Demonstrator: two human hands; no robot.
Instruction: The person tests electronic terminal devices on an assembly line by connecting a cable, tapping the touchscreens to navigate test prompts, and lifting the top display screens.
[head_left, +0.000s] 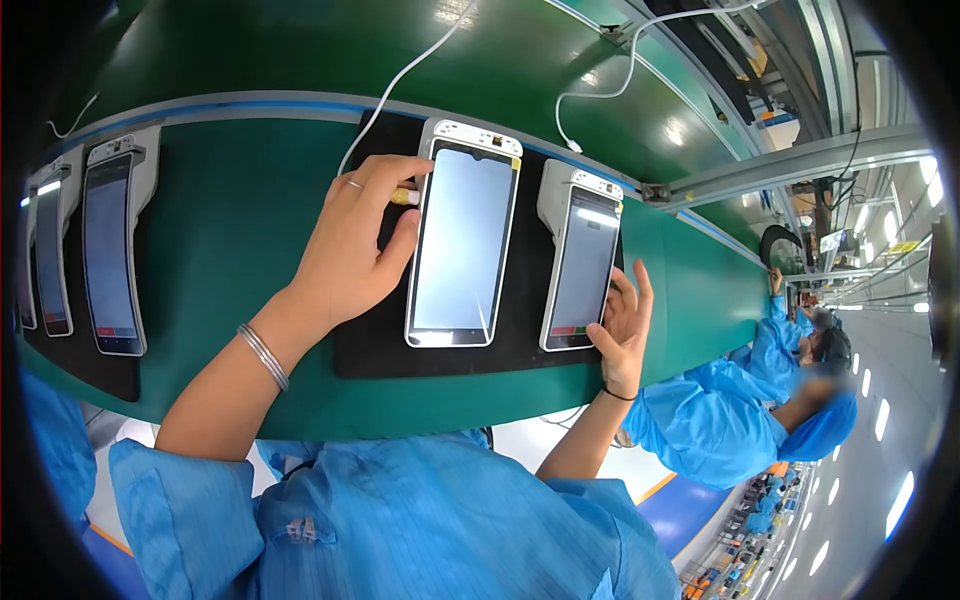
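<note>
A white handheld terminal [462, 240] with a bright blank screen stands in front of me on a black mat [375, 345]. My left hand [355, 235] is at its upper left side, thumb and index finger closed about a yellow-and-white cable plug [405, 197] against the terminal's edge. To the right is a second terminal [582, 265], its screen greyish with a red strip at the bottom. My right hand [626, 330] touches this one's lower right edge; its thumb lies on the front corner and the other fingers are spread along the side.
A white cable [405, 75] runs down behind my left hand. Another loose white cable [600, 95] ends near the right terminal. Several more terminals [112, 250] stand at the left on a dark mat. A metal frame bar [790, 160] crosses at right; co-workers in blue [700, 415] sit beyond.
</note>
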